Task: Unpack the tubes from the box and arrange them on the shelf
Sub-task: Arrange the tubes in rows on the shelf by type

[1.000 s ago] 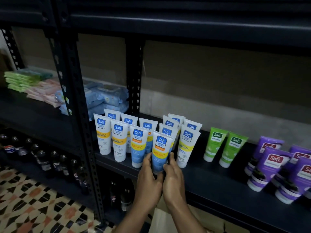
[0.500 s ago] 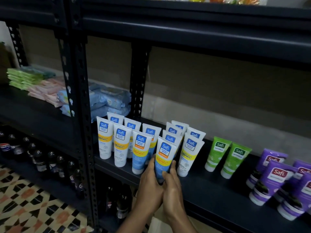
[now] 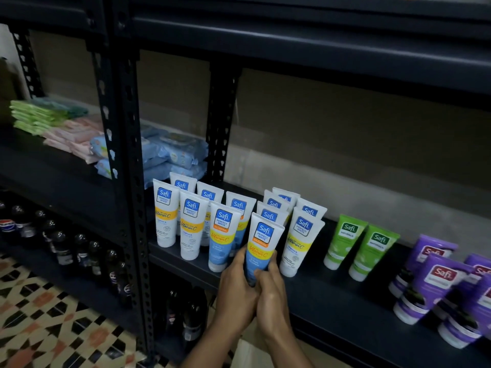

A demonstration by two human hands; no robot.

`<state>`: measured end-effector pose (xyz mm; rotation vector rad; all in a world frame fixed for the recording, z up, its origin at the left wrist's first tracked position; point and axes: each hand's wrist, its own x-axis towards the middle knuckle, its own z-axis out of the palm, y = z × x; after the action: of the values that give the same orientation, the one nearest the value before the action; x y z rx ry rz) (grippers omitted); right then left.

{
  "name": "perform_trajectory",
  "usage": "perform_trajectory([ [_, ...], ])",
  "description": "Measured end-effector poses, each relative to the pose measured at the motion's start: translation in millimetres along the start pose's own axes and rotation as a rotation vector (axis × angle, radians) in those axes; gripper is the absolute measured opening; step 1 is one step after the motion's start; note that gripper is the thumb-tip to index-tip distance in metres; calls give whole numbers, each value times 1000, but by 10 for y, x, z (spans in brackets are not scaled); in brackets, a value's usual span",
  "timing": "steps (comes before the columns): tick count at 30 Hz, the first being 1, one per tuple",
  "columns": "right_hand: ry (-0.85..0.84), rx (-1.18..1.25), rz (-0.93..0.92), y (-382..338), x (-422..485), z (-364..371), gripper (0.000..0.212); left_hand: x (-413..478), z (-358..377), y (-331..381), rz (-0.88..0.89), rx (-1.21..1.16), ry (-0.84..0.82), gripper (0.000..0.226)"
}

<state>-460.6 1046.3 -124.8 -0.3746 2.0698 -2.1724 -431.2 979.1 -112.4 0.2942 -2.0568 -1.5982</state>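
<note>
1. Tube [image 3: 261, 245], white at the top with a yellow band and blue below, is gripped at its lower end by both hands. Its crimped end points up and leans slightly right.
2. The left hand [image 3: 236, 290] curls round the tube's left side and the right hand [image 3: 273, 296] curls round its right side. The two hands touch each other beneath it.
3. The fingers hide the tube's cap end, so I cannot tell whether it rests on the shelf [image 3: 332, 309]. It is at the shelf's front edge.
4. Just left of the grip, a matching blue tube [image 3: 221, 243] stands cap down. Just right of the grip stands a white tube [image 3: 299, 245].
5. Further left of the grip stand two white tubes with orange bands [image 3: 190, 227].
6. Directly behind the grip, a cluster of like tubes [image 3: 273, 205] stands in close rows.
7. Further right of the grip stand two green tubes [image 3: 345, 243], and well beyond them stand the purple tubes [image 3: 435, 285].
8. Far behind and left of the grip, past a black upright [image 3: 127, 181], lie blue wipe packs [image 3: 175, 152].
9. Low and well to the left of the grip stand dark bottles [image 3: 79, 251].
</note>
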Motion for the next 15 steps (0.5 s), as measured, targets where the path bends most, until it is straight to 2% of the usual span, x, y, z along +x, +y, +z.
perform_trajectory([
  [6, -12, 1, -14, -3, 5, -8, 75, 11, -10, 20, 1, -8, -43, 57],
  [15, -5, -59, 14, -85, -32, -4, 82, 9, -19, 35, 4, -16, -51, 64],
])
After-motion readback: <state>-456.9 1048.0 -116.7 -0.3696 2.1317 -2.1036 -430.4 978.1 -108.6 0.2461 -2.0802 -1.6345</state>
